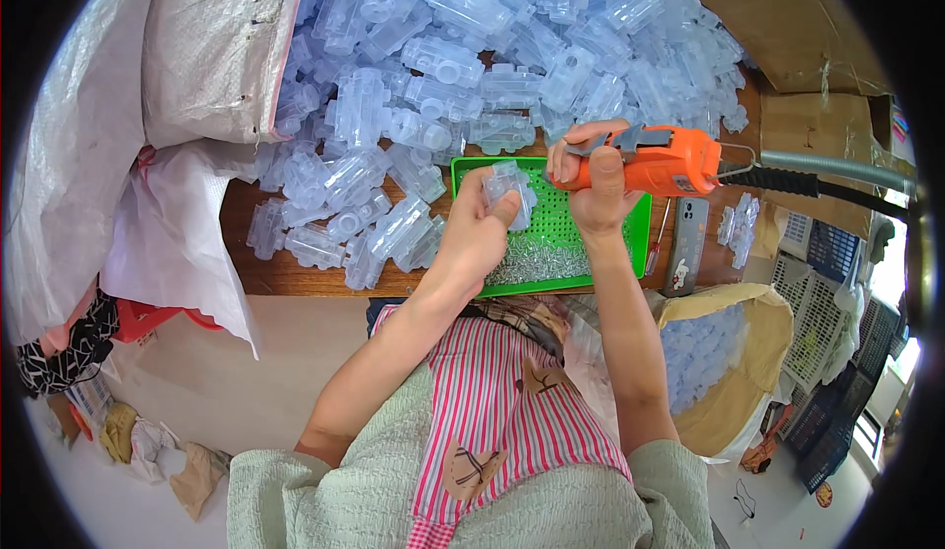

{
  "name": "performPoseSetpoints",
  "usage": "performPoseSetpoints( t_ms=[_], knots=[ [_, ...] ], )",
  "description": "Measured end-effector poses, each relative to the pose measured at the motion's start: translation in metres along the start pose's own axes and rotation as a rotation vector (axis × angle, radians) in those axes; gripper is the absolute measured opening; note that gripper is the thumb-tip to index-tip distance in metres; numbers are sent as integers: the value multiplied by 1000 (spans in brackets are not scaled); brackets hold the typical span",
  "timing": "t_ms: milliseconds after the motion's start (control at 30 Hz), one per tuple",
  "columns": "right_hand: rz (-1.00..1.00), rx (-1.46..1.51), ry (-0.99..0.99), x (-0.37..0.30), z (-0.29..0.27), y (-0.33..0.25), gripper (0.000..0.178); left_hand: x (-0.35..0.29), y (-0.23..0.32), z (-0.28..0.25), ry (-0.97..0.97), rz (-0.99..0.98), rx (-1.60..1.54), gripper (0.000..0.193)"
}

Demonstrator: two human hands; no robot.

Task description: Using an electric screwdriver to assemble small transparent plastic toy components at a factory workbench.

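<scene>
My left hand [471,239] pinches a clear plastic housing [511,193] between thumb and fingers, above the left part of a green tray [641,242]. In my right hand [598,199] is an orange electric screwdriver [679,161], lying level with its cable end to the right and its front end toward the housing. The driver's tip is hidden by the fingers, and I cannot tell whether it touches the housing. Many small silvery screws [539,264] are heaped along the tray's near side.
A large pile of clear bluish housings [463,7] covers the wooden table [281,275] behind the tray. White woven sacks [212,52] stand left. A grey phone [686,246] and thin screwdriver [659,237] lie right. An open sack [763,337] of clear parts stands below.
</scene>
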State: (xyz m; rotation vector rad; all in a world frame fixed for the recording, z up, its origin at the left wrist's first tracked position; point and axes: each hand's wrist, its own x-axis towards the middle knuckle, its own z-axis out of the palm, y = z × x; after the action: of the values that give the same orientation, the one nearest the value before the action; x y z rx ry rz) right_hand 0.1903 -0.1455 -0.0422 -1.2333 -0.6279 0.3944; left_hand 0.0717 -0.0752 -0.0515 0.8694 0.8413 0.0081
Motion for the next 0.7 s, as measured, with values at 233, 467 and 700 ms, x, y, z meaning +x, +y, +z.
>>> performPoseSetpoints(
  t_ms=[233,467,700],
  knots=[
    [-28,6,-9,0,3,-15,50,3,-6,-3,17,5,16,32],
    [-84,176,-135,15,26,-52,60,-1,1,2,46,24,8,31],
    [-9,77,-68,15,33,-34,59,-2,2,2,46,26,40,31]
  ],
)
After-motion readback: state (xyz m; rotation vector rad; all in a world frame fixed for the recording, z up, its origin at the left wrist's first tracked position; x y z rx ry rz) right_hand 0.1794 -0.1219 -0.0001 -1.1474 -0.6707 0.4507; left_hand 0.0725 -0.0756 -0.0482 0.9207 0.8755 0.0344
